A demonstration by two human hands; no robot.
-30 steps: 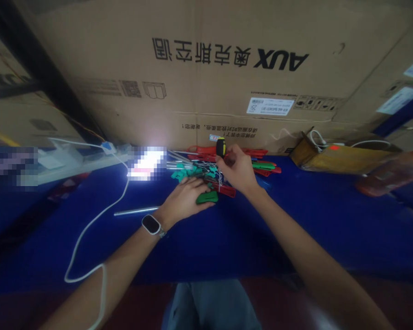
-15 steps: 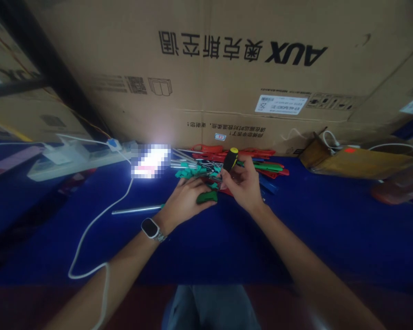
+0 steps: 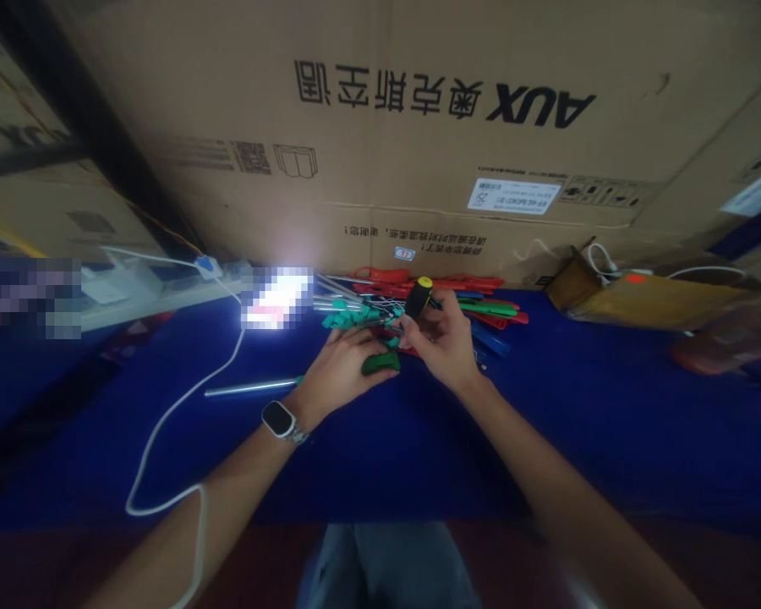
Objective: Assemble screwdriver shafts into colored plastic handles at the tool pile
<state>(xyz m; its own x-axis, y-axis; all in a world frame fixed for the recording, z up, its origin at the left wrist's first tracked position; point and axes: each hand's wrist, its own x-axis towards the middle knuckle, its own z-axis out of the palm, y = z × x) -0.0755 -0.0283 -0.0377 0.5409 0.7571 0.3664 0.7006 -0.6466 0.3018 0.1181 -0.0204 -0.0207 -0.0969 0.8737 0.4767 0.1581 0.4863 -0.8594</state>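
My right hand [image 3: 445,342] is closed round a screwdriver with a black and yellow handle [image 3: 418,295], its shaft pointing down toward the blue table. My left hand [image 3: 339,368], a watch on its wrist, lies over a green-handled tool [image 3: 381,364] and grips it against the table. Both hands meet at the near edge of a pile of red and green handled tools [image 3: 482,306] with metal shafts. A loose metal rod [image 3: 250,388] lies just left of my left hand.
A large cardboard box [image 3: 418,127] stands upright behind the blue table [image 3: 545,423]. A white cable [image 3: 171,423] loops across the left side. A bright blurred patch glows at centre left. An open brown carton [image 3: 640,296] with white cord sits at the right.
My right hand came down and tilted the screwdriver, handle now leaning right, closer to my left hand. My left hand stayed on the green tool.
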